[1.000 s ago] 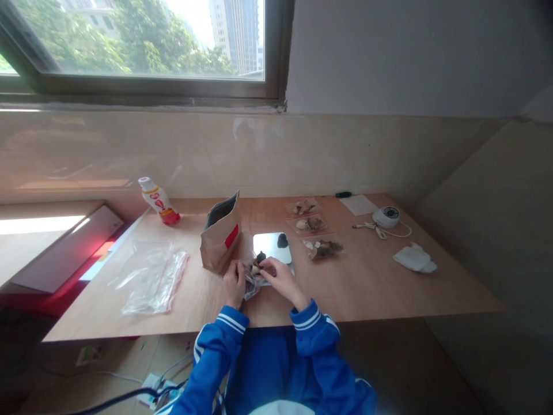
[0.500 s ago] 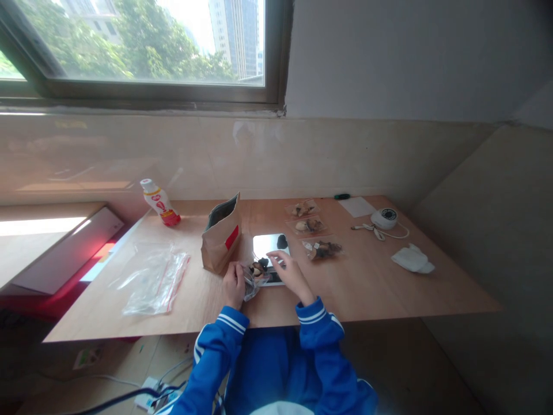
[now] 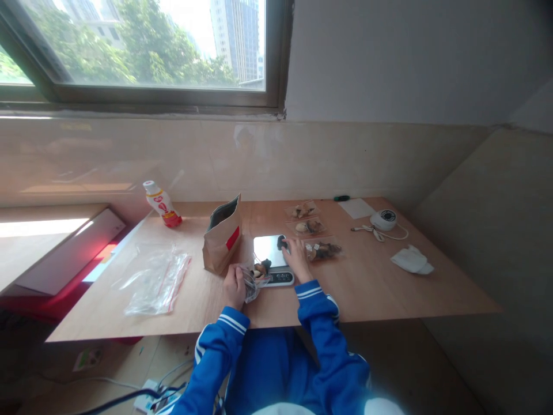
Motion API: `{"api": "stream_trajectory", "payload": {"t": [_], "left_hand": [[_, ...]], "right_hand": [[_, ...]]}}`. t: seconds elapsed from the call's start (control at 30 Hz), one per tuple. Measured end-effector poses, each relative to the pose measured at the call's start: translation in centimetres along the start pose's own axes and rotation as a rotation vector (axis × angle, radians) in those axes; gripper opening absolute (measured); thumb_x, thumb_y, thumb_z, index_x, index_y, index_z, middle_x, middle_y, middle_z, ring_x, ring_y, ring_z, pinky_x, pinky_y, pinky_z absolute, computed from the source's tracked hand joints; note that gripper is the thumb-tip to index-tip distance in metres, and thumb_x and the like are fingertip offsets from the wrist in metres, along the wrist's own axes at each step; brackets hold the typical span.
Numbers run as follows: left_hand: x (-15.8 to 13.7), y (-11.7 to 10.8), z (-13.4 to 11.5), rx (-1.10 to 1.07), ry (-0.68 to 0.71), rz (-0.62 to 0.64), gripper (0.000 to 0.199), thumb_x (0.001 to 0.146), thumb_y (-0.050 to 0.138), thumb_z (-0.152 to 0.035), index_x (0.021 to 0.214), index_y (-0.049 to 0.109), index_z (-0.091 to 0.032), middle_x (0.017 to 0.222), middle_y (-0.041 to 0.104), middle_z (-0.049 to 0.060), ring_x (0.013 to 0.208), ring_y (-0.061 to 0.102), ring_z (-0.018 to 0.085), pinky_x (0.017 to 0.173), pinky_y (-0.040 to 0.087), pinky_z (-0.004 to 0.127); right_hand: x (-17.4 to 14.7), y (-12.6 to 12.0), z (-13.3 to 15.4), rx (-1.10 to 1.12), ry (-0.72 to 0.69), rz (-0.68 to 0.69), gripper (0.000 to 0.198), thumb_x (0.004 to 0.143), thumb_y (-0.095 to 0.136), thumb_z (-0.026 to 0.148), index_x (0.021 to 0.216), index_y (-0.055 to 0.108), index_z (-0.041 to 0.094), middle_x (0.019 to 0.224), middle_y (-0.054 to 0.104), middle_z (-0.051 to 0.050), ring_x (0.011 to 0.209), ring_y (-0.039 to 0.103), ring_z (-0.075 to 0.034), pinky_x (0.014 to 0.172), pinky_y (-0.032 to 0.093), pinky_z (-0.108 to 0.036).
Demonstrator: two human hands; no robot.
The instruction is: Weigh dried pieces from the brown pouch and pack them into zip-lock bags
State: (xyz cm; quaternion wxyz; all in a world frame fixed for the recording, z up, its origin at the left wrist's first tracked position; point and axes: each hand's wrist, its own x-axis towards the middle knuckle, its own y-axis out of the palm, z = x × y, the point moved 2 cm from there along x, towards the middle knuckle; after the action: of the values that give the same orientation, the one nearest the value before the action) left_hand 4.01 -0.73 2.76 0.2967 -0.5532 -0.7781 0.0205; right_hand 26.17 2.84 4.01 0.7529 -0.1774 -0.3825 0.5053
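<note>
My left hand (image 3: 234, 285) is closed on the edge of a clear plastic bag (image 3: 251, 290). Brown and black dried mushroom pieces (image 3: 260, 268) show at the bag's mouth, over the near left part of a white kitchen scale (image 3: 266, 249). At the scale's far right corner lies a black dried fungus piece (image 3: 281, 241). My right hand (image 3: 297, 258) reaches over the scale's right edge, its fingertips closed on that piece. Just left of the scale stands an open brown paper pouch (image 3: 221, 242) with a red label.
Filled clear bags of dried pieces (image 3: 322, 249) lie in a column right of the scale. Flat plastic zip bags (image 3: 158, 282) spread on the left, below a drink bottle (image 3: 162, 204). A white dome camera (image 3: 383, 219) with cable and a crumpled tissue (image 3: 412, 260) are farther right.
My right hand has moved up and to the right, from above the scale's middle to the black fungus piece at its far corner. My left hand keeps holding the bag in place.
</note>
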Motion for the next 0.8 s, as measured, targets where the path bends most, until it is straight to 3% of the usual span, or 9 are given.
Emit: {"api": "stream_trajectory", "payload": {"t": [0.17, 0.43, 0.63, 0.8], "left_hand": [[-0.2, 0.1, 0.2, -0.025, 0.019, -0.013, 0.032, 0.092, 0.034, -0.037, 0.078, 0.055, -0.019, 0.071, 0.066, 0.006, 0.064, 0.063, 0.017, 0.061, 0.05, 0.029], [-0.4, -0.1, 0.0, -0.059, 0.025, -0.054, 0.033, 0.092, 0.033, -0.039, 0.077, 0.055, -0.018, 0.071, 0.065, 0.007, 0.065, 0.062, 0.017, 0.062, 0.051, 0.03], [-0.6, 0.0, 0.1, -0.068, 0.016, -0.073, 0.034, 0.092, 0.033, -0.039, 0.078, 0.055, -0.018, 0.07, 0.065, 0.007, 0.063, 0.062, 0.017, 0.061, 0.051, 0.03], [-0.6, 0.0, 0.2, -0.08, 0.019, -0.078, 0.035, 0.092, 0.033, -0.041, 0.078, 0.056, -0.018, 0.072, 0.065, 0.007, 0.065, 0.062, 0.017, 0.063, 0.051, 0.031]], "right_hand": [[-0.6, 0.2, 0.0, -0.032, 0.015, 0.021, 0.016, 0.083, 0.052, 0.015, 0.091, 0.065, 0.019, 0.096, 0.061, -0.01, 0.099, 0.049, -0.027, 0.092, 0.038, -0.043], [-0.7, -0.6, 0.7, -0.015, 0.052, 0.034, 0.01, 0.078, 0.056, 0.015, 0.085, 0.062, 0.02, 0.094, 0.063, -0.009, 0.097, 0.051, -0.027, 0.09, 0.038, -0.042], [-1.5, -1.8, 1.8, 0.229, 0.078, -0.079, 0.014, 0.079, 0.059, 0.025, 0.091, 0.06, 0.019, 0.094, 0.064, -0.009, 0.088, 0.056, -0.023, 0.083, 0.045, -0.038], [-3.0, -2.4, 4.6, 0.351, 0.067, -0.018, 0.015, 0.081, 0.06, 0.03, 0.093, 0.062, 0.021, 0.096, 0.065, -0.007, 0.084, 0.057, -0.021, 0.077, 0.047, -0.034]]}}
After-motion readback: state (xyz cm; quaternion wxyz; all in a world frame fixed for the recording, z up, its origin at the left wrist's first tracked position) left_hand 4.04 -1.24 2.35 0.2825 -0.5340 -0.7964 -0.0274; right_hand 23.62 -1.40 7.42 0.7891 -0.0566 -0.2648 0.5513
